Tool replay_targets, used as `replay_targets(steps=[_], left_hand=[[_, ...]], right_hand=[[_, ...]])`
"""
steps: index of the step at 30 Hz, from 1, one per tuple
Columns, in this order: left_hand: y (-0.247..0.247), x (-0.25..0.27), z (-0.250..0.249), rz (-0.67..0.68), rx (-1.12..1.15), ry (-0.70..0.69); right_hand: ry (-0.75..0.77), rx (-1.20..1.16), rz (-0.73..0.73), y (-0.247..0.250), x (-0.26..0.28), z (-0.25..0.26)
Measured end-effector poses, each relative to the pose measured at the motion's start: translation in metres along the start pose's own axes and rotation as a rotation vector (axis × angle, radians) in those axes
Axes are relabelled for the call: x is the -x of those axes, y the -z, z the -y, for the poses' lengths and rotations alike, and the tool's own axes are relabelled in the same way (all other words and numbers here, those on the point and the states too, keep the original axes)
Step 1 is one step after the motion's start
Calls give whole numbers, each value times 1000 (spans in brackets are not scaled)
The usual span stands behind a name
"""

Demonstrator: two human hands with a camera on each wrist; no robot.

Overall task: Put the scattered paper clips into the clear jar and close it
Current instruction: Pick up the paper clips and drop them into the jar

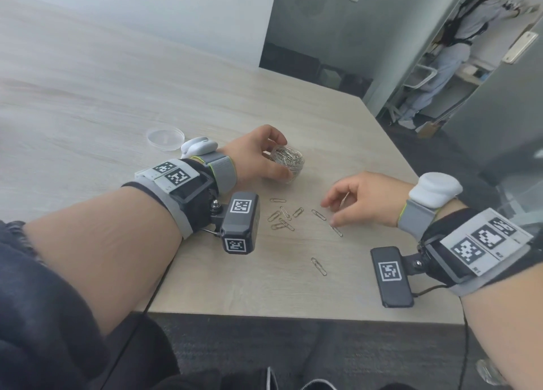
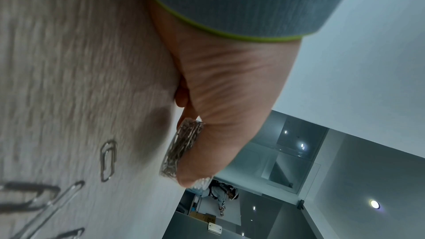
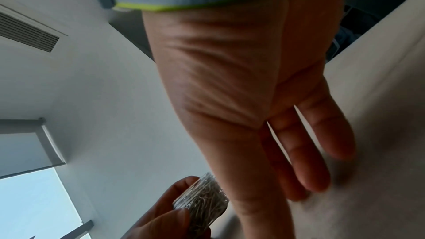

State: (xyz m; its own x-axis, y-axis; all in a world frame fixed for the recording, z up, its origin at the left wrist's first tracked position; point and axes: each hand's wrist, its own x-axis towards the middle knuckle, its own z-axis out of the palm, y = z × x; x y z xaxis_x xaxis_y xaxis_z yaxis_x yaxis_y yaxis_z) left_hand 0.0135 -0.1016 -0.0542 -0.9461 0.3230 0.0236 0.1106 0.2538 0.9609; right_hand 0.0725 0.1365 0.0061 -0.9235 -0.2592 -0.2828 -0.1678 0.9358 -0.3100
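The clear jar [image 1: 291, 160], packed with silver paper clips, stands on the wooden table [image 1: 88, 102], and my left hand [image 1: 274, 157] grips it with thumb and fingers curled round its side. The left wrist view shows the thumb lying against the jar [image 2: 181, 148]. The jar's clear lid [image 1: 165, 138] lies flat to the left, behind my left wrist. Several loose paper clips [image 1: 280, 216] lie scattered in front of the jar. My right hand [image 1: 330, 213] hovers low over the right-hand clips [image 1: 335, 230], its fingers [image 3: 317, 143] relaxed and holding nothing.
One paper clip [image 1: 318, 266] lies alone nearer the table's front edge [image 1: 293, 316]. The table's right edge runs close past my right wrist. A person [image 1: 449, 52] stands far off beyond a glass partition.
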Motion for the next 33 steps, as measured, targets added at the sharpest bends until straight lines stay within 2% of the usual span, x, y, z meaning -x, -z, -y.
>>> replay_targets(steps=[2, 7, 13, 19, 27, 33], left_hand=[[1, 1, 0, 1, 3, 1], [0, 2, 0, 7, -4, -4], [1, 1, 0, 8, -20, -4], [2, 2, -1, 14, -37, 2], [1, 3, -2, 11, -37, 0], [0, 4, -2, 3, -27, 8]], right_hand=[[-2, 40, 51, -1, 4, -1], [-48, 155, 35, -6, 1, -3], [-111, 87, -45, -5, -13, -4], [-70, -67, -64, -14, -18, 6], [5, 106, -144, -17, -30, 24], [82, 87, -122, -21, -28, 38]])
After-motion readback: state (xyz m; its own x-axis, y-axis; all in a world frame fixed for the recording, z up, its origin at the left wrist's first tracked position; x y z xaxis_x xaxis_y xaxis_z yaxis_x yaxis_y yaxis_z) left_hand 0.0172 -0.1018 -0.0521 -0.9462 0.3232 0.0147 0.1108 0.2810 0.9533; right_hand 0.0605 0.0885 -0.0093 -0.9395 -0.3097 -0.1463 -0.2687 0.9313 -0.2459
